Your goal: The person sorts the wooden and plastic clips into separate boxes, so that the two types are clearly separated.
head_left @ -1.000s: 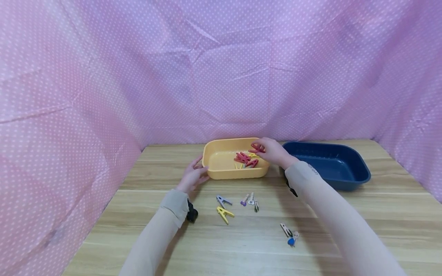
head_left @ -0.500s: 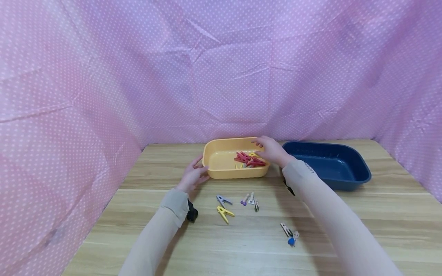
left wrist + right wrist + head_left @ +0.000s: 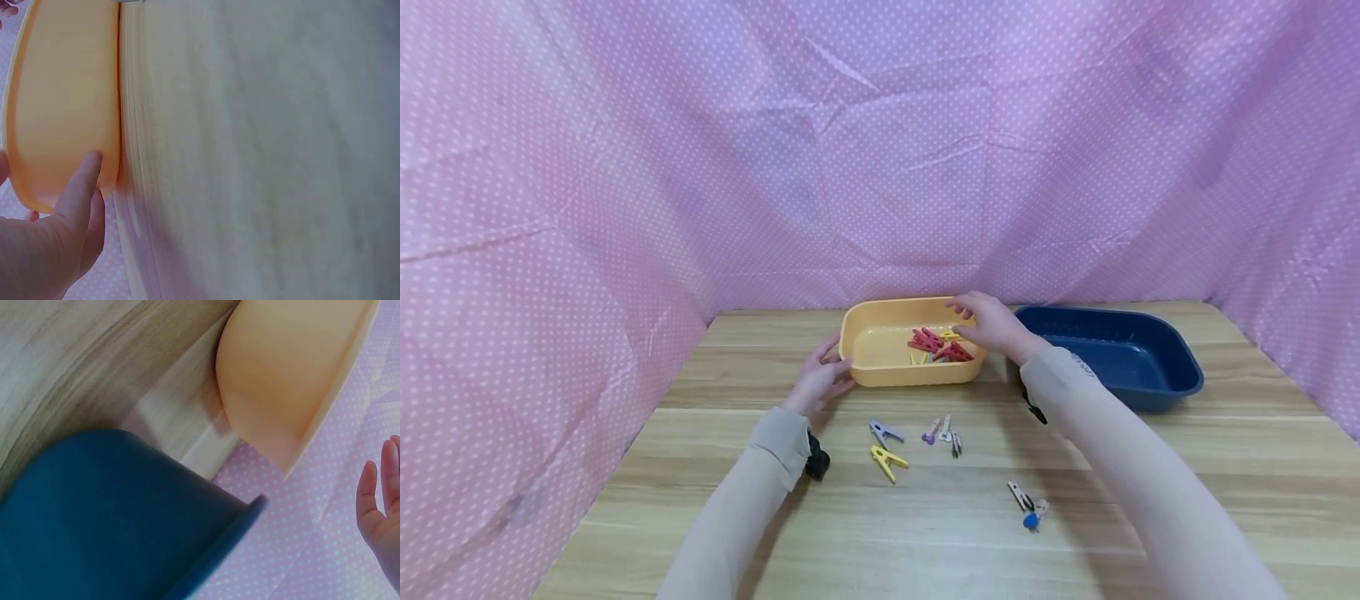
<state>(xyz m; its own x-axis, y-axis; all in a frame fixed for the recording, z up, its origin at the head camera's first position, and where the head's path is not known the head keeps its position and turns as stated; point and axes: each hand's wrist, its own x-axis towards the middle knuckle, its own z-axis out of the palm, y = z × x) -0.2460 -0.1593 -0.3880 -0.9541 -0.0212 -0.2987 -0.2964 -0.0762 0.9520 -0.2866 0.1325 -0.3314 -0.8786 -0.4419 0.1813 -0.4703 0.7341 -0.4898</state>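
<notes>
My left hand (image 3: 817, 382) rests against the left end of a yellow plastic basin (image 3: 917, 377), its visible fingers fairly straight. In the left wrist view, fingers of this left hand (image 3: 59, 234) touch the basin's outer wall (image 3: 69, 81). Above the basin's right end hovers my right hand (image 3: 988, 323), fingers spread and holding nothing. Red clothespins (image 3: 927, 338) lie in a pile inside, with a yellow clothespin (image 3: 950, 335) beside them. Another red clothespin (image 3: 955, 352) sits close to the front wall. The right wrist view catches only part of my right hand (image 3: 381, 506).
A dark blue basin (image 3: 1157, 398) stands to the right. On the wooden table in front lie a grey-blue clip (image 3: 885, 432), a yellow clip (image 3: 887, 460), several small clips (image 3: 945, 429) and a blue heart clip (image 3: 1032, 521). Pink dotted cloth (image 3: 895, 192) hangs behind.
My right hand has let go of red clothespins, which dropped into the yellow basin's right part. It has since stayed above them, rising slightly. My left hand has kept its place.
</notes>
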